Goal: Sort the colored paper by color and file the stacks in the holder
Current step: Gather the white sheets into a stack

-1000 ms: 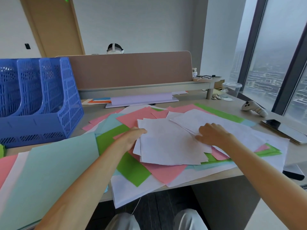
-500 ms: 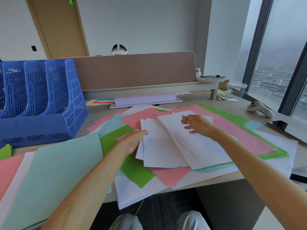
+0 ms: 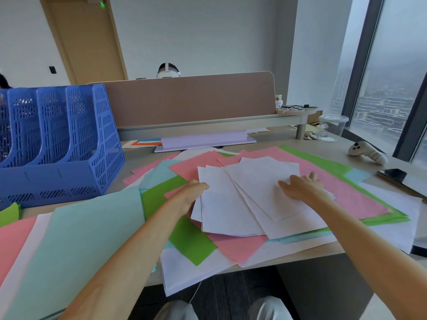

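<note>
White sheets (image 3: 242,199) lie fanned mid-surface (image 3: 323,144) on pink and green paper (image 3: 346,192); holder (image 3: 57,144) at far left corner. Left hand (image 3: 189,197) pinches their left edge; right hand (image 3: 300,188) lies spread on top. Risk: squaring may drag overhanging lower sheets off the front edge.

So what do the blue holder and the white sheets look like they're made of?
The holder: likely moulded plastic, slightly shiny blue; its walls are a regular perforated grid. The white sheets: thin matte paper, it seems; they fan out flat with crisp edges.
</note>
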Demonstrator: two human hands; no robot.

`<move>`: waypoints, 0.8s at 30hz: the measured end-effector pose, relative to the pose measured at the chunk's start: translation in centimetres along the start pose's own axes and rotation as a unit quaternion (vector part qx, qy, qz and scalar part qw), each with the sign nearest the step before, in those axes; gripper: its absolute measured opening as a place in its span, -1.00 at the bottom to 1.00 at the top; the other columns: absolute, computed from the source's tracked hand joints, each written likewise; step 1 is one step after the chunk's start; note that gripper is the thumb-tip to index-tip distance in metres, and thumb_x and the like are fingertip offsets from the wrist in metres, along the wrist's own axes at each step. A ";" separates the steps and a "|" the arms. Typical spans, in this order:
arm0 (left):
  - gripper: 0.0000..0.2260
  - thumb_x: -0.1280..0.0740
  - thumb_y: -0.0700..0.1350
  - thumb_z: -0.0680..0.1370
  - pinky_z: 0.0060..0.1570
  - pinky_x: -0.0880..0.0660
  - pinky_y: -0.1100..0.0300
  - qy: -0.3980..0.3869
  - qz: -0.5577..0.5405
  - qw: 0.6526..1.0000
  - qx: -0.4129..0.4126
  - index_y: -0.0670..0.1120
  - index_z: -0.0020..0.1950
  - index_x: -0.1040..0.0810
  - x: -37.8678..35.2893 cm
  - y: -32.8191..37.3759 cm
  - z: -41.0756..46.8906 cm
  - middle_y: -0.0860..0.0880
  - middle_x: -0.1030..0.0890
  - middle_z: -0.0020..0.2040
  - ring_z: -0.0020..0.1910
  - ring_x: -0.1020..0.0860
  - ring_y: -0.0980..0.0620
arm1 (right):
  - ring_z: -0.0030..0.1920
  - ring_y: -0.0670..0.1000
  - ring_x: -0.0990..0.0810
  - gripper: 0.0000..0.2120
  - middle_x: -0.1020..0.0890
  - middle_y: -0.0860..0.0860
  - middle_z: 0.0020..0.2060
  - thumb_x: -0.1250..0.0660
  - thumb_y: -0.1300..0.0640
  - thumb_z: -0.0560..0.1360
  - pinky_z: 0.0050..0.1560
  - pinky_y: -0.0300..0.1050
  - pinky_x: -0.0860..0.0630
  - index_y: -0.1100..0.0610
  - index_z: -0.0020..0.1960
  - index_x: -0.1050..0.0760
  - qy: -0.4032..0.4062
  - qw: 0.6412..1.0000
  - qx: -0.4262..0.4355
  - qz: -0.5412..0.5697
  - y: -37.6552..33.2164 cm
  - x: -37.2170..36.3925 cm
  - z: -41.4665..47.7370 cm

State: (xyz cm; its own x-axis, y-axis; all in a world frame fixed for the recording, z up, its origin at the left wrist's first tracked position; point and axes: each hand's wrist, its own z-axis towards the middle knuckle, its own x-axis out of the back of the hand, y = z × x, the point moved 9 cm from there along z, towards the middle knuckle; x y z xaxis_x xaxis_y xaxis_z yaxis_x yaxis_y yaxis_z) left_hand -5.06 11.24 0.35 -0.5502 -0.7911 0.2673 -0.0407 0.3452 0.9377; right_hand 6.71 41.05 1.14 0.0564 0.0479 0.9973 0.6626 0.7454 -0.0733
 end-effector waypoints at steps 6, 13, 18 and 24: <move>-0.88 -0.16 -0.25 0.60 -0.21 -0.48 0.19 0.028 0.019 0.999 -0.007 -0.10 -0.07 -0.45 -1.3 1.1 -0.7 -0.02 -0.56 -0.19 -0.22 -0.54 0.03 | 0.25 0.26 -0.46 -0.42 -0.38 0.22 0.31 -0.03 -0.27 0.58 0.15 0.06 -0.43 0.14 0.39 -0.31 -0.001 0.994 0.057 0.097 -2.4 0.7 -0.9; -0.25 -0.43 0.19 0.15 0.20 -0.50 -0.05 0.018 0.047 0.998 -0.034 -0.06 0.30 -0.44 -1.1 -1.5 5.6 -0.02 -0.59 0.19 0.14 -0.58 -0.03 | 0.25 0.24 -0.47 -0.48 -0.37 0.18 0.29 -0.09 -0.19 0.59 0.17 0.06 -0.44 0.13 0.39 -0.31 -0.008 0.988 0.112 0.106 -3.6 0.0 -3.1; -0.48 -0.45 -0.09 0.36 0.16 -0.48 0.06 0.056 0.051 0.994 -0.075 -0.12 0.28 -0.39 -2.0 1.3 1.7 -0.03 -0.56 0.17 0.13 -0.54 0.01 | 0.24 0.22 -0.48 -0.54 -0.41 0.16 0.24 -0.14 -0.15 0.57 0.19 0.01 -0.41 0.08 0.35 -0.38 0.012 0.977 0.159 0.140 -5.1 -0.5 -4.5; -0.63 -0.29 -0.31 0.53 0.06 -0.37 0.29 0.116 0.020 0.966 -0.232 0.03 0.26 -0.37 -1.5 5.1 -1.4 0.15 -0.52 0.12 0.13 -0.49 0.16 | 0.36 0.18 -0.39 -0.39 -0.36 0.16 0.36 -0.33 -0.11 0.52 0.32 0.02 -0.37 0.10 0.47 -0.27 0.042 0.913 0.068 0.401 -2.4 0.3 -2.5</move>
State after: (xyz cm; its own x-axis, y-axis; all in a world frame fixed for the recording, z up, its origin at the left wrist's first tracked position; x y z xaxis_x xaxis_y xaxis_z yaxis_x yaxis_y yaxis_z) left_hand -3.24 13.51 5.07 -0.3395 -0.8923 0.2974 0.3844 0.1569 0.9097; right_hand 7.02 37.66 1.55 0.5427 0.5679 0.6189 0.2846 0.5689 -0.7716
